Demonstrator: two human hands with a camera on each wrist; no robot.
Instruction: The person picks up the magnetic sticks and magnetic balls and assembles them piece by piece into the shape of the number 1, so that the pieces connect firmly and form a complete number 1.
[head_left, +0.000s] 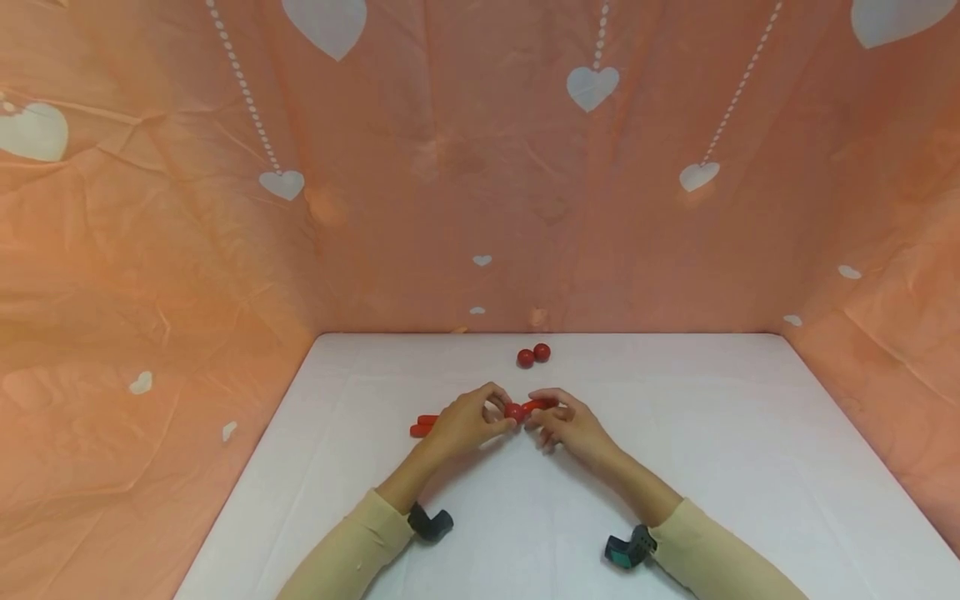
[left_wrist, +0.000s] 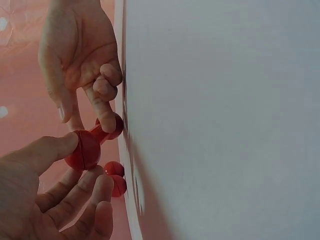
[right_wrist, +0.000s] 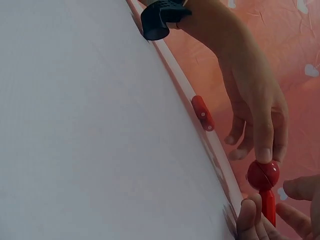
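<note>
In the head view my left hand pinches a shiny red ball, thumb on one side and fingers on the other. A slim red handle sticks out from that ball towards my right hand, whose fingers are around it. The ball shows a seam line in the left wrist view. There, the handle slants away to a wider, rounded red end, partly behind a right fingertip. From the right wrist, the handle joins straight onto the ball.
Two more red balls rest side by side near the white table's far edge. Beyond my left hand lie two red handles next to each other, with pale spots on their ends. An orange heart-patterned cloth surrounds the table.
</note>
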